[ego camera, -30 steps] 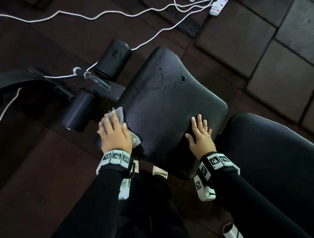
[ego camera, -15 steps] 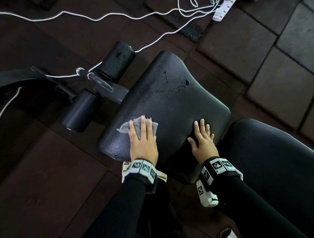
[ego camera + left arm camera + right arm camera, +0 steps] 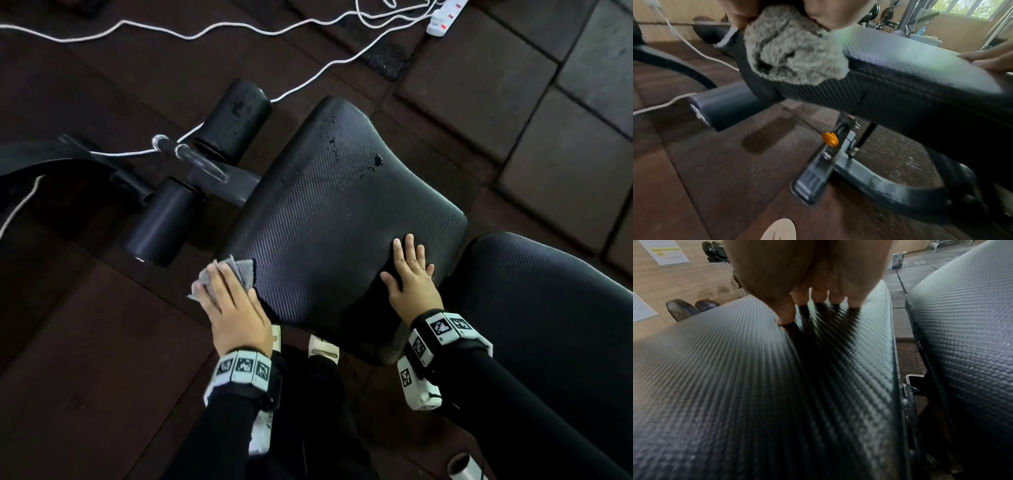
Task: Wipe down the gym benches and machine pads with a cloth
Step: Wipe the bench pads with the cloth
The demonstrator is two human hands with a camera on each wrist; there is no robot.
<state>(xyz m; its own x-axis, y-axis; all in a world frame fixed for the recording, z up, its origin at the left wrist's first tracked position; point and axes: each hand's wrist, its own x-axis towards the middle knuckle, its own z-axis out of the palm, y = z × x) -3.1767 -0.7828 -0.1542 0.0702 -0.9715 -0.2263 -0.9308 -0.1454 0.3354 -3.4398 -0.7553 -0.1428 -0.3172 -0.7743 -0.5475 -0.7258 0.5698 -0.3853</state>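
Observation:
The black ribbed seat pad [image 3: 342, 212] of a gym bench fills the middle of the head view, with dark specks and droplets [image 3: 377, 159] near its far end. My left hand [image 3: 236, 308] grips a grey fluffy cloth [image 3: 236, 270] at the pad's left near edge. In the left wrist view the bunched cloth [image 3: 793, 48] wraps over the side of the seat pad [image 3: 910, 65]. My right hand [image 3: 411, 277] lies flat on the pad's right near corner. Its spread fingers [image 3: 818, 295] rest on the seat pad [image 3: 756, 386].
The bench's back pad [image 3: 548, 308] lies right of the seat. Two black foam rollers [image 3: 236, 116] [image 3: 164, 222] on a metal bar stand left of it. A white cable [image 3: 205, 32] and power strip [image 3: 445, 17] lie on the floor. An orange knob [image 3: 830, 138] sits on the frame underneath.
My left hand swept the cloth from the pad's left edge onto its near middle and has now come back to the left edge. The right hand has stayed put.

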